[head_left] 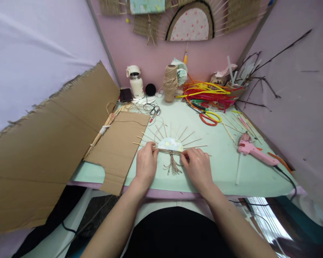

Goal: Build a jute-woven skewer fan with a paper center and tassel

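Observation:
A half-round craft piece [170, 143] lies on the pale green table, its centre covered in light blue patterned fabric. Thin wooden sticks fan out from its curved side. Along its straight lower edge runs a strip of twine [168, 151], and a twine tassel [173, 167] hangs toward me from the middle. My left hand [146, 163] pinches the strip's left end between thumb and fingers. At the right end, my right hand [197, 165] pinches the same strip. The fingertips hide both ends of the strip.
Cardboard sheets [123, 143] lie and lean at left, with a bundle of sticks [102, 130]. A pink glue gun [255, 150] rests at right. Behind are scissors [211, 117], a twine spool [170, 84], coloured pipe cleaners [204, 92] and a white bottle [136, 86].

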Action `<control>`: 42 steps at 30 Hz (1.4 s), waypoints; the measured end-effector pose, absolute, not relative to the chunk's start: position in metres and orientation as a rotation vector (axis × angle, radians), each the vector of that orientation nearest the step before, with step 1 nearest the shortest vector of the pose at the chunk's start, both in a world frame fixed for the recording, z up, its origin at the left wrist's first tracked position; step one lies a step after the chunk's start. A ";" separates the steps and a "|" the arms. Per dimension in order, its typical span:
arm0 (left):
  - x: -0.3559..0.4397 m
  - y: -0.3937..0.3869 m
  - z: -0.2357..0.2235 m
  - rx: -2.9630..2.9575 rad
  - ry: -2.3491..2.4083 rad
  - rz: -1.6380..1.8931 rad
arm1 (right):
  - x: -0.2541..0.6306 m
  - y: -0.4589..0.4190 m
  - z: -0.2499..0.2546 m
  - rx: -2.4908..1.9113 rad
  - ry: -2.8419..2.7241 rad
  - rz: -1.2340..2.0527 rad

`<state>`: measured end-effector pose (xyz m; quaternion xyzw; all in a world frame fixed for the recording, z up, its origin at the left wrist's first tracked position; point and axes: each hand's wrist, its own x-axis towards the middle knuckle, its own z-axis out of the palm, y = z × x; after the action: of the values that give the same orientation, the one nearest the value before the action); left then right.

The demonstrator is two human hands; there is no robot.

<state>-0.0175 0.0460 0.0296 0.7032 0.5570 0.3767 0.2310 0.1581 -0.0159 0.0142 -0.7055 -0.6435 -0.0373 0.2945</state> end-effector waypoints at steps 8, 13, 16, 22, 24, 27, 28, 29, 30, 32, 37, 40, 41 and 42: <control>-0.016 0.048 0.033 1.950 1.504 1.014 | 0.160 -0.016 0.014 -1.883 -1.648 -0.005; -0.017 0.047 0.031 2.042 1.529 0.961 | 0.164 -0.014 0.013 -1.862 -1.602 0.111; -0.016 0.046 0.030 2.047 1.504 1.002 | 0.166 -0.014 0.013 -1.816 -1.600 0.086; -0.014 0.045 0.031 2.100 1.521 0.934 | 0.167 -0.014 0.014 -1.760 -1.602 0.097; -0.014 0.045 0.031 2.120 1.525 0.902 | 0.166 -0.014 0.014 -1.754 -1.613 0.110; -0.014 0.044 0.031 2.119 1.527 0.891 | 0.166 -0.014 0.014 -1.751 -1.621 0.107; -0.014 0.044 0.031 2.113 1.522 0.909 | 0.167 -0.014 0.015 -1.750 -1.616 0.102; -0.015 0.043 0.032 2.106 1.505 0.936 | 0.167 -0.015 0.017 -1.744 -1.607 0.097; -0.016 0.043 0.032 2.097 1.476 0.967 | 0.168 -0.015 0.019 -1.735 -1.593 0.098; -0.021 0.042 0.035 2.069 1.401 1.012 | 0.171 -0.017 0.025 -1.710 -1.546 0.140; -0.034 0.039 0.042 2.081 1.327 0.892 | 0.181 -0.021 0.046 -1.649 -1.422 0.566; -0.037 0.032 0.049 2.261 1.366 0.703 | 0.181 -0.022 0.053 -1.644 -1.476 0.629; -0.037 0.028 0.052 2.326 1.383 0.679 | 0.179 -0.023 0.055 -1.638 -1.515 0.606; -0.035 0.025 0.057 2.384 1.390 0.694 | 0.178 -0.023 0.057 -1.625 -1.557 0.585</control>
<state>-0.0352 0.0253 0.0567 0.8288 0.4830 0.2411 0.1475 0.1777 -0.0229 0.0567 -0.6416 -0.6146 0.2308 0.3967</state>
